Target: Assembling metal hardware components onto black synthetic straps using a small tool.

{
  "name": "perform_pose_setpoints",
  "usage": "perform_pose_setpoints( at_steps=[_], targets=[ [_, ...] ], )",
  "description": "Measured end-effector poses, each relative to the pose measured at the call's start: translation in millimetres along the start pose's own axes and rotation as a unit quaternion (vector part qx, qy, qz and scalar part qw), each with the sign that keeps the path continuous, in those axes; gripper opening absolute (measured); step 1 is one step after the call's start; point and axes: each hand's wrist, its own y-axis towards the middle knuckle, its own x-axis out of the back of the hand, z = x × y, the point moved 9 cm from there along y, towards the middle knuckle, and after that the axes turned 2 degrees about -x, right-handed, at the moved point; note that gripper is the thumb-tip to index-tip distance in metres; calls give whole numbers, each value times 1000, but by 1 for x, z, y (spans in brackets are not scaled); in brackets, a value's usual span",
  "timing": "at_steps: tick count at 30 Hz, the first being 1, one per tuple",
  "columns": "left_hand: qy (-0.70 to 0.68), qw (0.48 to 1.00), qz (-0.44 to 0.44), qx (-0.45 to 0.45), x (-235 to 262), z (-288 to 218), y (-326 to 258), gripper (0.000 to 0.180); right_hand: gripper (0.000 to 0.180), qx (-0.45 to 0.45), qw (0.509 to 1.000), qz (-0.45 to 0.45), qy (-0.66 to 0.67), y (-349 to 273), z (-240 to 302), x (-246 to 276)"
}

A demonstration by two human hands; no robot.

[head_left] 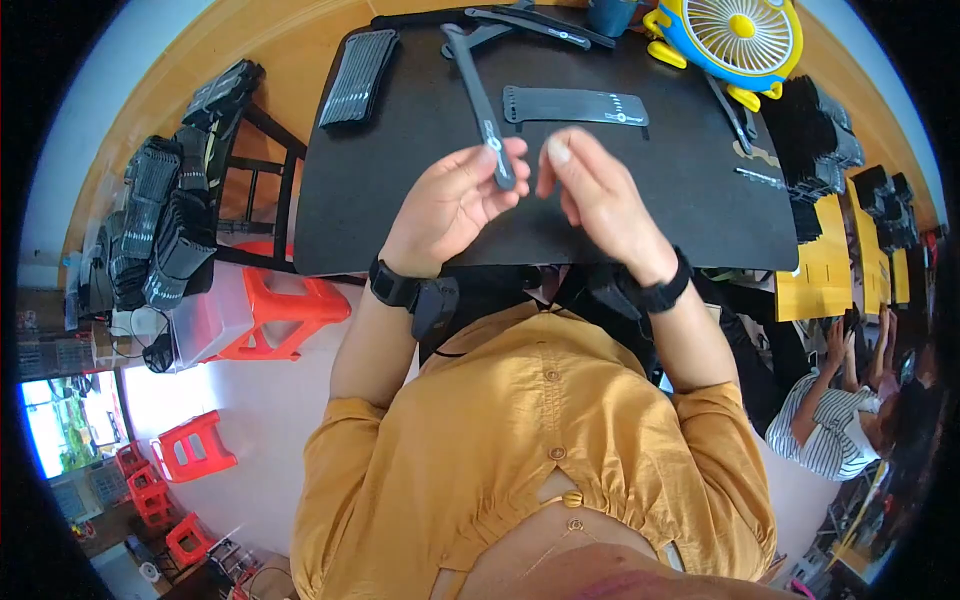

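Observation:
My left hand [455,205] is closed on the lower end of a long dark grey strap [472,90] with a white printed mark. Its thumb presses on the strap, and the rest slants up and away over the black table [420,120]. Just to the right, my right hand [600,195] hovers apart from the strap, its fingers loosely bent and nothing visible in them. Beyond the hands lies a flat stack of similar straps [575,105]. Another neat stack of straps [360,78] rests at the table's far left.
Loose straps [530,28] and a blue cup [610,16] are at the far edge. A blue-and-yellow fan [735,40] stands far right. Strap piles flank the table at left [145,215] and right [825,140]. Red stools [290,312] stand left; a person in stripes [825,425] is at right.

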Motion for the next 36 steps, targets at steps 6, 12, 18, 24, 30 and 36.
perform_pose_setpoints(
  at_steps=[6, 12, 18, 24, 30, 36],
  targets=[
    [-64, 995, -41, -64, 2, -9, 0, 39, 11, 78, 976, 7, -203, -24, 22, -26],
    [-53, 995, -50, -74, 0, -10, -1, 39, 10, 97, 980, -8, -174, -25, 24, -25],
    [-50, 994, -54, -81, -3, -9, 0, 39, 9, 72, 988, 11, -133, -25, 23, -25],
    [-64, 993, -55, -77, -3, -5, 2, 39, 9, 93, 984, -1, -152, -26, 24, -24],
    [-44, 991, -76, -97, -1, -4, 0, 37, 9, 81, 988, -13, -133, -27, 22, -21],
    [9, 988, -91, -125, -1, -6, -3, 32, 9, 20, 996, -37, -80, -25, 11, -15]
  ],
)
